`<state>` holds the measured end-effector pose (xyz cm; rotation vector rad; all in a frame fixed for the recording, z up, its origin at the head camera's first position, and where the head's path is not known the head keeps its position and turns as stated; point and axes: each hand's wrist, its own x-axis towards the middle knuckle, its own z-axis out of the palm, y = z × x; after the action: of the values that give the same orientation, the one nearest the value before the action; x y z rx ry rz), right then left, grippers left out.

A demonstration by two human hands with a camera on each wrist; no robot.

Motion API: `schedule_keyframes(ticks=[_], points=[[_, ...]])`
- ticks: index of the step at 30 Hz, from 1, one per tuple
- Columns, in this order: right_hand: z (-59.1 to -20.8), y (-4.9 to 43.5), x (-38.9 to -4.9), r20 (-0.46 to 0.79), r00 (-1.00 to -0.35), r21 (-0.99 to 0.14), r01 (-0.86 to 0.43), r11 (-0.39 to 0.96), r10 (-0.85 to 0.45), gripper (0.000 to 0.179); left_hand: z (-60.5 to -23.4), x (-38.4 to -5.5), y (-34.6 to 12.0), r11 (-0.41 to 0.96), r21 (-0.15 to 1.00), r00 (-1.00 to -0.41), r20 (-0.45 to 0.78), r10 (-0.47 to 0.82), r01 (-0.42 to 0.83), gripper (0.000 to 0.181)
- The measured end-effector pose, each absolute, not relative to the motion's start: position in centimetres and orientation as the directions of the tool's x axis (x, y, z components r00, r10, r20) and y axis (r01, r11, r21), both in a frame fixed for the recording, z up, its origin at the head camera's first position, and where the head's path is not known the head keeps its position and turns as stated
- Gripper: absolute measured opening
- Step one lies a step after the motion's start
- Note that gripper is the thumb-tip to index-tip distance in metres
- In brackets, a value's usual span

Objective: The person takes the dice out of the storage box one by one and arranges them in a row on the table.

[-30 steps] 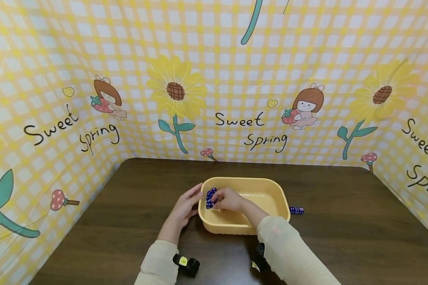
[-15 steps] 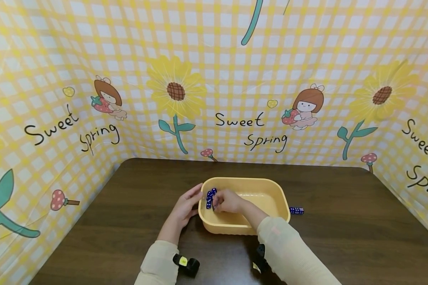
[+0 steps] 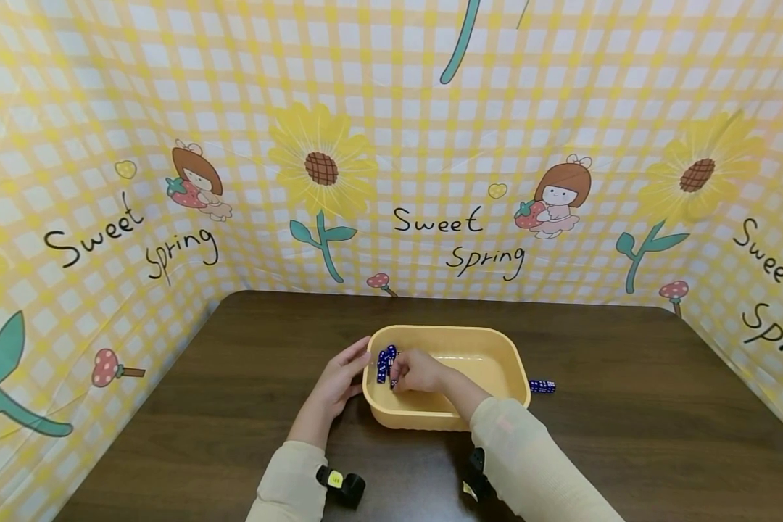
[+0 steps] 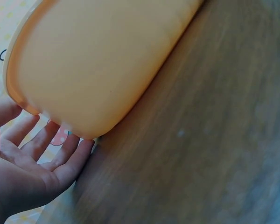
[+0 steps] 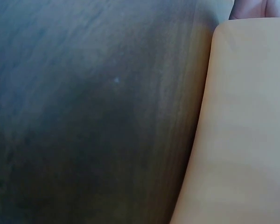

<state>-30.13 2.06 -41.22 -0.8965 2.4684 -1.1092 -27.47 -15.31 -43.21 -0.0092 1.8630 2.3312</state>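
Observation:
A yellow plastic tub stands on the table. Against its left end my left hand rests from outside; in the left wrist view its fairly straight fingers touch the wall near the rim. Inside the tub, near that same end, several blue dice with white pips stand in neat lines. My right hand reaches in over the front rim, fingers curled, pinching a blue die low beside those lines. In the right wrist view the tub's outer wall hides this work.
A short row of blue dice lies on the dark wooden table just outside the tub's right end. Behind the table hangs a yellow checked cloth, which also closes off both sides.
My right hand has drawn slightly right from the lined-up dice, and a die now shows under its fingertips. The left hand and the tub stay put.

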Motion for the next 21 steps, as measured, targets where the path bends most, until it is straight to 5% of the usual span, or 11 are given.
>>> schedule_keyframes(ticks=[21], points=[[-40.1,3.2,-30.2,0.004,-0.771,-0.751,-0.423,0.507,-0.637,0.01,-43.4,-27.6,-15.3,-0.199,0.972,-0.988,-0.104,0.118,-0.126,0.043]])
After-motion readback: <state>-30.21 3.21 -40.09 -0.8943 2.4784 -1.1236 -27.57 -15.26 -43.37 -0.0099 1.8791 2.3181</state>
